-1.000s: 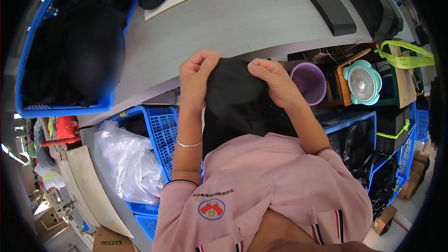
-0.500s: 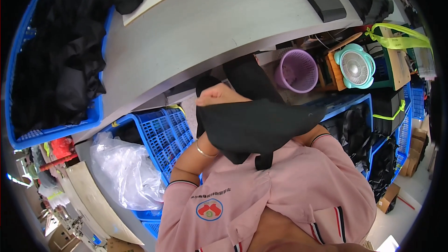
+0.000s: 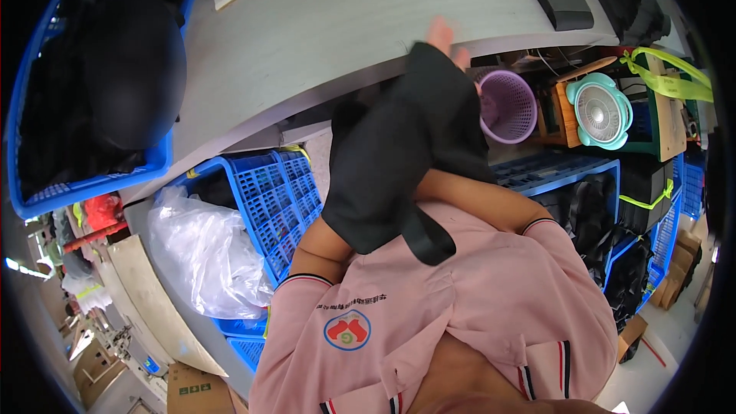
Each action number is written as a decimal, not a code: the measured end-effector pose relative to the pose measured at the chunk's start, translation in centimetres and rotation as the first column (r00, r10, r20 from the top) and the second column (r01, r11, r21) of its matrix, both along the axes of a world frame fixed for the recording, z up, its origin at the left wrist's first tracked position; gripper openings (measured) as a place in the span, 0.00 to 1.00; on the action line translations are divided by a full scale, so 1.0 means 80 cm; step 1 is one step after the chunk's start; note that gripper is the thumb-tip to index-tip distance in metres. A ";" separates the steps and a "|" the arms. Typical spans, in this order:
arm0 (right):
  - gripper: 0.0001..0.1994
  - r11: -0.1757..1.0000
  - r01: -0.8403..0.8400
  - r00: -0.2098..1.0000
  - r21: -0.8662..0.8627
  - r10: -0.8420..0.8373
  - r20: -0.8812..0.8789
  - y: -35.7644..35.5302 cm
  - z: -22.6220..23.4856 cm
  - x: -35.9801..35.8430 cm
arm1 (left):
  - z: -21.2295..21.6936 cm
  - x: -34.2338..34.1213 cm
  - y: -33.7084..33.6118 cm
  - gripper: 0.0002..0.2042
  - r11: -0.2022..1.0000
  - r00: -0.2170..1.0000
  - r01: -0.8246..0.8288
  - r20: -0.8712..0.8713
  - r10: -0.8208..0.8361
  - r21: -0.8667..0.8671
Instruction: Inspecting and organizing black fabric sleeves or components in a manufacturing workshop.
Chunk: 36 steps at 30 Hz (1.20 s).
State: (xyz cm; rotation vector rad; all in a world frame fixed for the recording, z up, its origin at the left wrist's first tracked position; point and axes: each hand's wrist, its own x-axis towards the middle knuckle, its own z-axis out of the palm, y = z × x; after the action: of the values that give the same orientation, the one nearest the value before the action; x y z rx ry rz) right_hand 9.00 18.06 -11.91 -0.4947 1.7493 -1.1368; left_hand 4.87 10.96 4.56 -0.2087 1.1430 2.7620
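Observation:
A soft black fabric piece (image 3: 376,153) hangs over my forearms in front of my chest. A loop of black strap (image 3: 429,238) dangles from its lower edge. Past the fabric's far corner, by the table edge, stick out the motion-smeared fingers of what looks like my left hand (image 3: 441,37); the arm behind it runs under the cloth. Whether those fingers grip the fabric is unclear. From the right, my right forearm (image 3: 483,199) crosses toward the middle and goes beneath the fabric, so that hand is hidden.
Ahead lies a grey table (image 3: 307,38). A blue crate (image 3: 92,198) of black cloth stands at the left, a dark rounded shape (image 3: 138,69) over it. Nearby are clear plastic (image 3: 203,261), a purple basket (image 3: 512,103), a mint-green fan (image 3: 602,111) and another blue crate (image 3: 563,172).
The hand has swung from a fist near the middle up and right to the table edge. The fabric has turned and now slants upward. A dark rounded shape has appeared over the left crate.

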 end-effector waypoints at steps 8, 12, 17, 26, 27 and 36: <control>0.09 0.625 0.525 0.697 -0.577 -0.706 -0.131 0.079 0.160 -0.042 | -0.040 -0.008 -0.070 0.27 0.911 0.927 -0.358 0.042 0.373 -0.202; 0.08 0.835 0.267 0.739 -0.481 -0.498 -0.454 0.054 0.197 -0.042 | -0.016 0.010 -0.053 0.26 0.897 0.912 -0.395 0.029 0.409 -0.198; 0.06 0.726 0.306 0.949 -0.616 -0.180 0.259 0.077 0.219 -0.054 | -0.037 0.000 -0.082 0.25 0.791 0.820 -0.479 0.128 0.558 -0.381; 0.10 0.579 0.582 0.787 -0.570 -0.578 0.216 0.059 0.252 -0.120 | -0.028 0.070 -0.035 0.23 0.996 1.000 0.017 -0.005 -0.016 0.085; 0.10 0.525 0.643 0.713 -0.557 -0.677 0.186 0.059 0.252 -0.125 | -0.024 0.071 -0.031 0.23 0.966 0.998 0.058 -0.017 -0.055 0.251; 0.33 0.896 0.080 0.047 -0.436 -0.440 -0.897 0.070 0.228 -0.077 | -0.027 0.046 -0.048 0.24 0.850 0.996 0.089 -0.039 -0.081 0.520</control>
State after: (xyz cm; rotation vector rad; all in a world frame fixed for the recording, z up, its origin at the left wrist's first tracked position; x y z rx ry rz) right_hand 2.87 23.64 6.29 -1.4584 3.0184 -1.4329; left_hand 8.59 7.11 2.41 -0.0676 0.3516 2.8661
